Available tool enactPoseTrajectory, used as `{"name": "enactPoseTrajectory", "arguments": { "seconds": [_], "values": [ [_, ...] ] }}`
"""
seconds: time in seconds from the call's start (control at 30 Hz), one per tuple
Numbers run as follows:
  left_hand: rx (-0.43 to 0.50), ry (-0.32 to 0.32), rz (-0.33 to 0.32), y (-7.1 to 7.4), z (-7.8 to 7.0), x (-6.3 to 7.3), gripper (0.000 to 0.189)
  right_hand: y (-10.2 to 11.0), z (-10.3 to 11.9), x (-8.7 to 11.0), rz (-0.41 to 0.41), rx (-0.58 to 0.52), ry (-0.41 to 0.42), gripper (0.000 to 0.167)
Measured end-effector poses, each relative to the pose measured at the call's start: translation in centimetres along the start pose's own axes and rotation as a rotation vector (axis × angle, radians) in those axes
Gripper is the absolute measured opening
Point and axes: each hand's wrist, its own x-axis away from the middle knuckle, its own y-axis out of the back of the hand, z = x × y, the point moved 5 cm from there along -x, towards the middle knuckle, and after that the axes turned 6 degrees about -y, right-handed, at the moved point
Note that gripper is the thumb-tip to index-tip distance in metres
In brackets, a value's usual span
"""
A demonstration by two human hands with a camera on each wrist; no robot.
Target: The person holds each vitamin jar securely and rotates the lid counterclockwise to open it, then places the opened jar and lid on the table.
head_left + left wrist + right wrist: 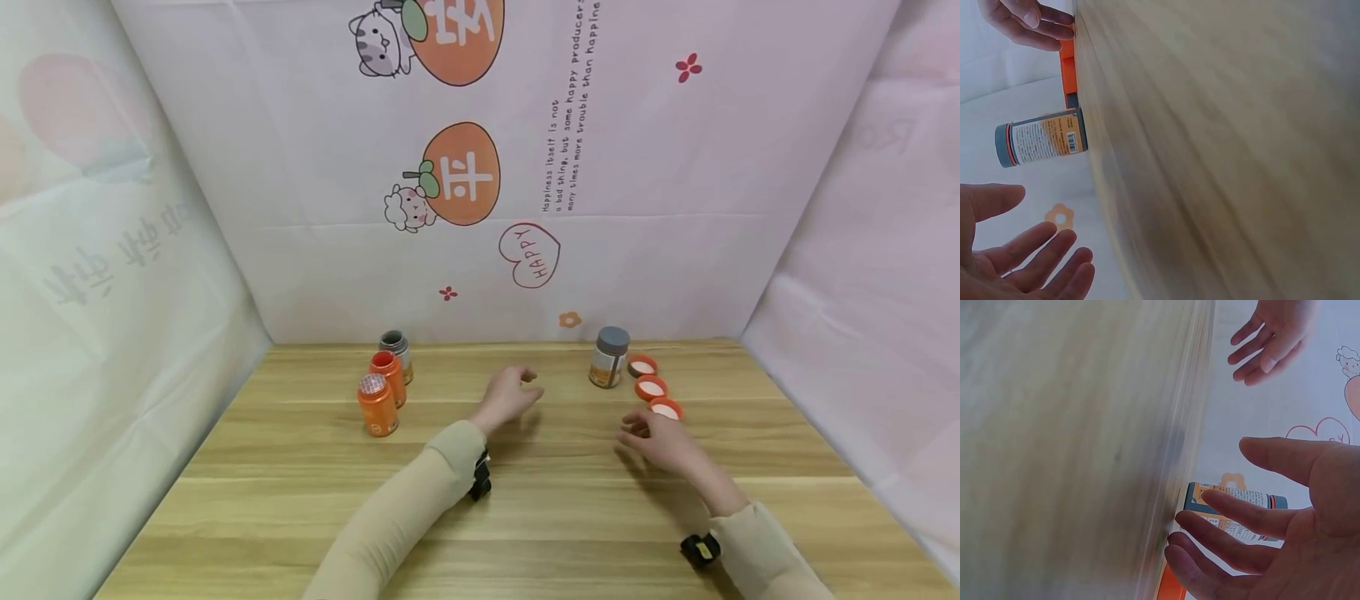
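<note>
My left hand point(507, 398) hovers over the middle of the table, fingers relaxed and holding nothing. To its right stands a capped jar point(608, 358) with a grey lid and a white-and-orange label, upright near the back wall. The left wrist view shows the same jar point(1041, 137) beyond my spread thumb and fingers. My right hand point(663, 442) is in front of that jar, loosely bent with nothing in its grasp. Just behind it lie three round lids point(651, 387) in a row, white insides up; the hand partly overlaps the nearest. In the right wrist view, my fingers partly cover the jar point(1250, 498).
At the back left stand an orange bottle point(378, 408) with a patterned silvery top, an open orange bottle point(396, 379) and an open grey-rimmed jar point(406, 354). A printed cloth wall point(637, 208) rises behind the wooden table point(555, 517), with cloth on both sides.
</note>
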Motion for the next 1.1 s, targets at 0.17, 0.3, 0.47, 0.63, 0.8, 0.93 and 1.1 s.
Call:
{"name": "enactPoseTrajectory", "arguments": {
  "seconds": [0.17, 0.3, 0.47, 0.63, 0.8, 0.93, 1.1],
  "values": [
    [0.017, 0.015, -0.004, -0.8, -0.2, -0.8, 0.039, -0.1, -0.1, -0.1, 0.008, 0.0, -0.013, 0.044],
    [0.036, 0.018, -0.007, -1.6, -0.3, -1.5, 0.039, 0.0, -0.1, 0.0, 0.006, 0.001, -0.014, 0.044],
    [0.052, 0.034, -0.007, -2.3, -0.4, -2.3, 0.04, 0.0, -0.1, 0.0, 0.002, 0.001, -0.014, 0.044],
    [0.071, 0.059, -0.003, -2.6, -0.7, -2.7, 0.042, -0.1, -0.1, -0.1, 0.001, -0.007, -0.017, 0.045],
    [0.084, 0.085, 0.007, -3.2, -0.9, -3.3, 0.044, -0.2, 0.0, -0.2, -0.002, -0.008, -0.024, 0.044],
    [0.092, 0.097, 0.024, -4.0, -1.0, -3.8, 0.046, -0.2, -0.1, -0.2, 0.005, -0.011, -0.033, 0.045],
    [0.099, 0.098, 0.043, -4.8, -1.6, -4.2, 0.049, -0.1, -0.2, -0.2, 0.005, -0.015, -0.04, 0.044]
  ]
}}
